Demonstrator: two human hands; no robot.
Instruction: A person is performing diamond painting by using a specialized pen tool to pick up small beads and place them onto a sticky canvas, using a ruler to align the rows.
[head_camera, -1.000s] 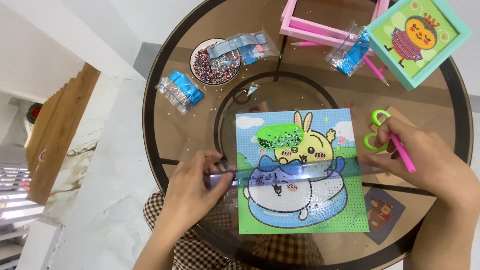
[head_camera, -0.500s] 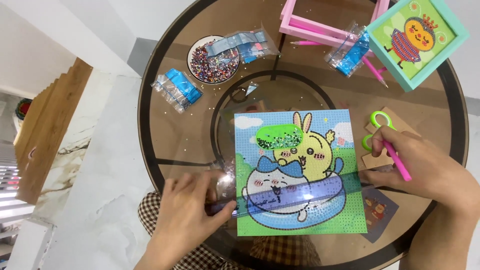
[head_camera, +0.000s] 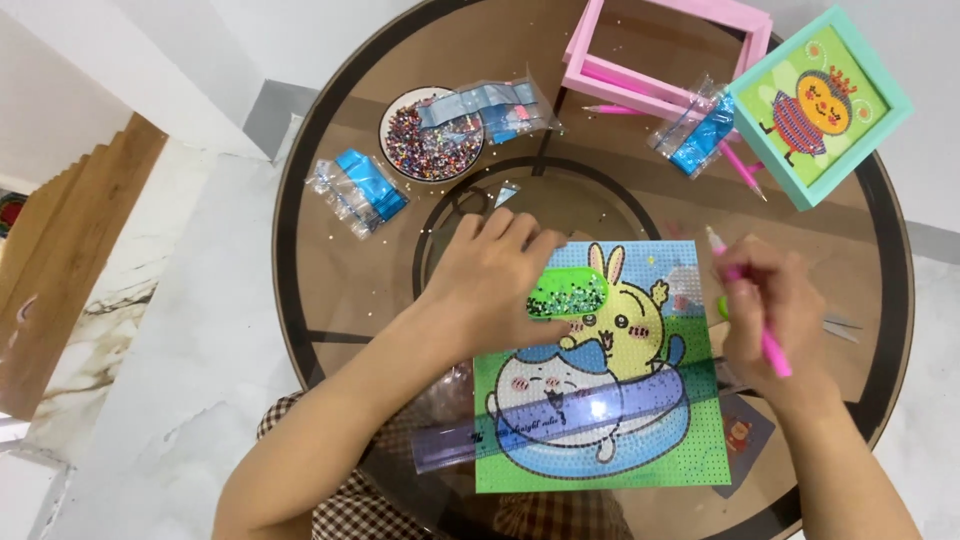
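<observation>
A square bead-art canvas (head_camera: 640, 450) with a yellow rabbit and a white round animal lies on the round glass table (head_camera: 330, 230). My left hand (head_camera: 490, 285) rests on the canvas's upper left and touches the green bead tray (head_camera: 570, 293). My right hand (head_camera: 765, 305) grips a pink pen (head_camera: 772, 350) at the canvas's right edge, tip pointing up. A clear purple ruler (head_camera: 560, 420) lies across the lower canvas, with no hand on it.
A white dish of mixed beads (head_camera: 425, 140) and blue bead packets (head_camera: 355, 185) sit at the back left. A pink frame (head_camera: 640, 60), another packet (head_camera: 700, 125) and a teal framed picture (head_camera: 815, 100) stand at the back right. A small card (head_camera: 745, 440) lies under the canvas's right corner.
My left hand left the ruler and moved up to the green tray. My right hand lifted off the ruler's end and raised the pen. The ruler stayed low on the canvas.
</observation>
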